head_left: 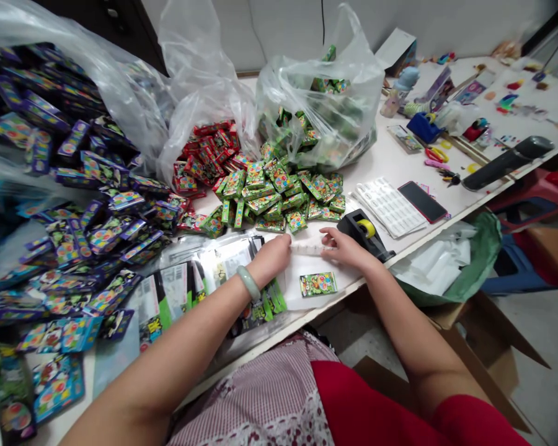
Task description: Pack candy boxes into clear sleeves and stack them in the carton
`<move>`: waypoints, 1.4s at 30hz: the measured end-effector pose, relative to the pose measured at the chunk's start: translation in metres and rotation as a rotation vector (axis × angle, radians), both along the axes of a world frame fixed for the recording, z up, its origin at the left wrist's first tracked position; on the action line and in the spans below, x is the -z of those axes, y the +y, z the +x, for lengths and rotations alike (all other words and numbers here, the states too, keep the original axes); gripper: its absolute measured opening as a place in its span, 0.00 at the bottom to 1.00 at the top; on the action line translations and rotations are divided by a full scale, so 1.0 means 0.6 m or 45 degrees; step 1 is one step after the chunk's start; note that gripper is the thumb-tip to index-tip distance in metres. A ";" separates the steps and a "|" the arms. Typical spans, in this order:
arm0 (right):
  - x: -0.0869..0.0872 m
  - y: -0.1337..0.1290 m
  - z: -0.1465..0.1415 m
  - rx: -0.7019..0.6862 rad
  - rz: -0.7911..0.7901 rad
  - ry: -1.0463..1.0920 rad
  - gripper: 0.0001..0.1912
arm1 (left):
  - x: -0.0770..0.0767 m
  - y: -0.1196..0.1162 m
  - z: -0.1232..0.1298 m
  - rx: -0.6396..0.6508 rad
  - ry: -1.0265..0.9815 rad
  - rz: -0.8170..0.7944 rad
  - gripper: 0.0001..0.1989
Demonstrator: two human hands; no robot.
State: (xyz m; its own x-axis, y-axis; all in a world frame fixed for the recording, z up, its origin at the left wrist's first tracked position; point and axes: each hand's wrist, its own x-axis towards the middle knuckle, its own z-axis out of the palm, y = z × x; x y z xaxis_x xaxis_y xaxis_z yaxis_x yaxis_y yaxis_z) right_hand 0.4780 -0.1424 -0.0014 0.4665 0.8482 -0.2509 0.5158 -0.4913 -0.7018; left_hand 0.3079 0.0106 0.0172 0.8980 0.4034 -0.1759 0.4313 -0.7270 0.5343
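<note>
Honestly, that thin strip looks like the touchy part

So the left hand (273,255) has its fingers curled in tight on one end of a pale strip (307,249), and the strip runs across to the right hand (346,249). Those fingers are partly spread, index lifted off the thumb, and I can't tell if they're properly gripping the other end or just touching it. It's up in front of the person, between the green pile and the near edge of the table (302,317).

My worry: if the right side has a weak hold, any uneven pull could pop that end loose, and something that thin could twist or fold on itself. Can't tell if it's sticky, but if it is, a fold would be a pain.

Next, the single green box (318,284) lying flat just below the strip. It's near the edge, so a dropped wrist could knock it off. The tape dispenser (363,234) sits right beside the right wrist too, easy to bump with a sideways swing.

Also, the left forearm crosses over the printed pouches (186,288), so the bracelet (248,283) could drag them out of line. And the heaped green boxes (270,192) are stacked loosely enough to slide if nudged.
</note>
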 end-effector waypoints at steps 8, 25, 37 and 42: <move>-0.054 -0.029 -0.030 -0.120 0.189 -0.358 0.23 | -0.053 -0.006 -0.098 0.134 -0.450 0.084 0.23; -0.085 0.349 -0.484 -1.218 0.169 -0.616 0.25 | 0.015 -0.046 -0.550 -1.018 -0.266 0.398 0.25; -0.088 0.311 -0.460 -1.235 -0.049 -0.887 0.29 | 0.030 -0.093 -0.544 -0.806 -0.089 0.193 0.27; -0.084 0.265 -0.391 -1.167 -0.051 -0.902 0.25 | 0.021 -0.093 -0.514 -0.632 -0.265 0.141 0.24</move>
State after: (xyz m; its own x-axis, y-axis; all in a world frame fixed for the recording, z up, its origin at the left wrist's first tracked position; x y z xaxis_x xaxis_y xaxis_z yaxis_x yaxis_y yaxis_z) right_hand 0.2432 0.0164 0.0490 -0.2724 0.9381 -0.2138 0.9612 0.2551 -0.1053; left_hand -0.0007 -0.0452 0.0043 0.6063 0.7935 0.0525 0.6302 -0.5197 0.5768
